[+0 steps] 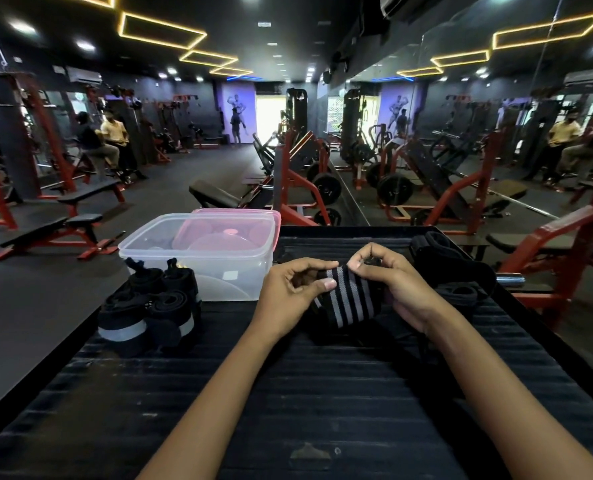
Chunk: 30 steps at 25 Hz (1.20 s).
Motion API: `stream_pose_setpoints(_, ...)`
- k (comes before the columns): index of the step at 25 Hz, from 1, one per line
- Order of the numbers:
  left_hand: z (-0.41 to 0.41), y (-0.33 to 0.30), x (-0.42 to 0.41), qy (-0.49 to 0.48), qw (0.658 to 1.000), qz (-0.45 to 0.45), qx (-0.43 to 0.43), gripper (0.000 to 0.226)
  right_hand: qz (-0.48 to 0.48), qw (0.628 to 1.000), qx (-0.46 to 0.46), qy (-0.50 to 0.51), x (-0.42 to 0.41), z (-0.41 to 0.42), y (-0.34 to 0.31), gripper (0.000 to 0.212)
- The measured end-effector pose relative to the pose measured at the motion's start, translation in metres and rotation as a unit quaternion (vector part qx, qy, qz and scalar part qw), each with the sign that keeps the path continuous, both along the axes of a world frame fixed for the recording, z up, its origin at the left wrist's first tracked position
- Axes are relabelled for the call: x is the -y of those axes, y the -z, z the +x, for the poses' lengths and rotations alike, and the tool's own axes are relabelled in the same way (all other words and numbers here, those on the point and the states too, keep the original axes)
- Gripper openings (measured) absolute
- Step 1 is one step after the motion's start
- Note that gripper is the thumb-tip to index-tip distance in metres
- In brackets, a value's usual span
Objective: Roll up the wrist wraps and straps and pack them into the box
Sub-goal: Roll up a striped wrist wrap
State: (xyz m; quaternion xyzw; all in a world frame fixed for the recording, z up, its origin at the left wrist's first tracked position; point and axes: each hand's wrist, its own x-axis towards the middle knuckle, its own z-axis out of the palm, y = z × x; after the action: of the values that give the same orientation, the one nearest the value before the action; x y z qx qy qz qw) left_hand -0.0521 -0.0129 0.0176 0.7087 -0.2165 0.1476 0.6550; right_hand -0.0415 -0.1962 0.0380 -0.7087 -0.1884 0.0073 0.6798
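I have the striped wrist wrap between both hands, just above the counter near its middle and toward the far edge. My left hand has a narrow grip, thumb pressing on the wrap's near-left edge with the fingers curled behind. My right hand pinches the top end of the wrap with fingertips bent close together.

The wrap looks like soft, elastic woven cloth — light, floppy, and inclined to spring loose if the tension drops. I judge the best hold is at the rolled end, thumbs on top and fingers behind, keeping it taut so each turn sits tight on the last. It won't break, but a slack roll would likely unravel.

The clear plastic box stands open at the counter's far left edge, its pink lid propped behind it. Finished rolls sit in a cluster just in front of the box, by the left edge. More loose black straps lie heaped near the far right corner — not yet rolled, I judge.
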Motion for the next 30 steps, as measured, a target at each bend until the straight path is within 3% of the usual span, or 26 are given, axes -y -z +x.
stream_pose_setpoints(6,-0.002,-0.001,0.0,0.004,1.0,0.026,-0.002,0.029,-0.007,1.0,0.012,0.018,-0.002,-0.002,-0.001,0.033)
stream_pose_setpoints(11,-0.001,-0.001,-0.002,-0.014,0.999,0.045,-0.007,0.029,-0.015,0.999,0.034,0.038,0.004,0.001,-0.001,0.032)
stream_pose_setpoints(15,0.003,0.003,-0.002,-0.053,0.997,0.053,-0.013,0.026,-0.108,0.986,0.112,0.058,0.009,0.007,0.005,0.015)
stream_pose_setpoints(19,0.002,0.004,-0.001,-0.073,0.996,0.047,0.0,0.024,-0.09,0.986,0.134,-0.033,0.007,0.003,0.003,0.037)
stream_pose_setpoints(23,0.003,0.007,-0.002,-0.018,0.999,0.033,-0.009,0.025,-0.096,0.984,0.147,-0.005,0.007,0.004,0.004,0.024)
stream_pose_setpoints(25,0.008,0.012,-0.003,-0.049,0.997,0.066,0.012,0.02,-0.104,0.985,0.14,-0.005,0.006,0.002,0.004,0.015)
stream_pose_setpoints(30,0.006,0.012,-0.002,-0.032,0.998,0.049,-0.001,0.02,-0.085,0.986,0.143,0.005,0.003,0.003,0.006,0.02)
